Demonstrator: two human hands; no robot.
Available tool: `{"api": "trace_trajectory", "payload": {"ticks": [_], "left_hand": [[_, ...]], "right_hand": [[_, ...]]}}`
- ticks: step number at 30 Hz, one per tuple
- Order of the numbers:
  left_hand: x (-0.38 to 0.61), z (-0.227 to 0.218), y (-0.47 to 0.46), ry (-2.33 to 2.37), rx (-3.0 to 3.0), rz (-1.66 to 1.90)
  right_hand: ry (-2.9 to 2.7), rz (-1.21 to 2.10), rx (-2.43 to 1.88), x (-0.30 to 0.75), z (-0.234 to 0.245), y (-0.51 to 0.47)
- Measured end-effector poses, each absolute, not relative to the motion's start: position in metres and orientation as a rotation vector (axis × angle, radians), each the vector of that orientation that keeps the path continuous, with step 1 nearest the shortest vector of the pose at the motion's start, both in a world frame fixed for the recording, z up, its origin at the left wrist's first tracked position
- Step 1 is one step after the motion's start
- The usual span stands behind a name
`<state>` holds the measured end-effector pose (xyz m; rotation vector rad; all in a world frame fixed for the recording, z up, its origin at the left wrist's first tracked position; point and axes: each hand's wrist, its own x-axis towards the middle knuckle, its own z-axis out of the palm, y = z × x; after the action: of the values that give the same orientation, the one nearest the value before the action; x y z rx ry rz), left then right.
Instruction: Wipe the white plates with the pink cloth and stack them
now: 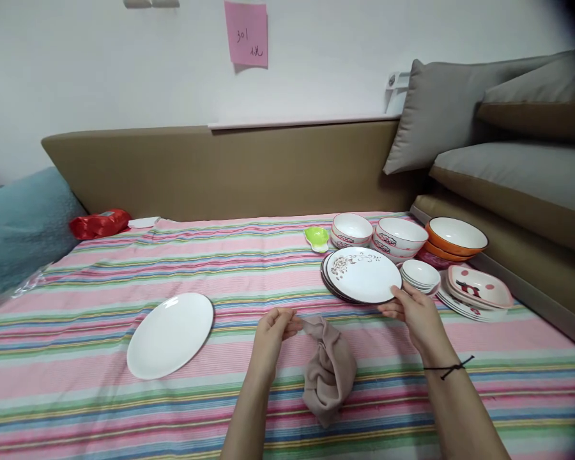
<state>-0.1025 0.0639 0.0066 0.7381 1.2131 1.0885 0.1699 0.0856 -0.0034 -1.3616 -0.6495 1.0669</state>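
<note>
My right hand [414,316] grips the near right edge of a white plate [367,278] with a brown flower pattern and dark rim. Its thumb lies on top and its fingers curl under the edge. This plate rests on a stack of similar plates, of which only the left rims show. My left hand [275,329] is closed in a pinch at the upper left corner of a crumpled brown-grey cloth [330,374], which lies bunched on the striped tablecloth. Farther left, a plain white plate [172,335] lies flat by itself.
Behind the stack stand a green dish [317,238], white red-rimmed bowls [352,227] and orange bowls [457,235]. Small white bowls [420,275] and pink-rimmed dishes [479,287] sit at right. A red shiny packet [100,223] lies far left. Cushions [517,179] border the right side.
</note>
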Motion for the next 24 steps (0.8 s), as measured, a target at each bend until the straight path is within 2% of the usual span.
{"api": "trace_trajectory", "payload": {"ticks": [9,18,24], "left_hand": [[-0.093,0.016,0.055,0.864,0.726,0.91],[-0.099,0.014,0.059,0.963,0.599,1.15],[-0.1,0.013,0.061,1.02,0.624,1.155]], "right_hand": [[-1.014,1.404,-1.33,0.146,0.003,0.079],[-1.012,1.484,-1.186,0.105,0.008,0.076],[-0.962,1.464,-1.159,0.091,0.011,0.071]]}}
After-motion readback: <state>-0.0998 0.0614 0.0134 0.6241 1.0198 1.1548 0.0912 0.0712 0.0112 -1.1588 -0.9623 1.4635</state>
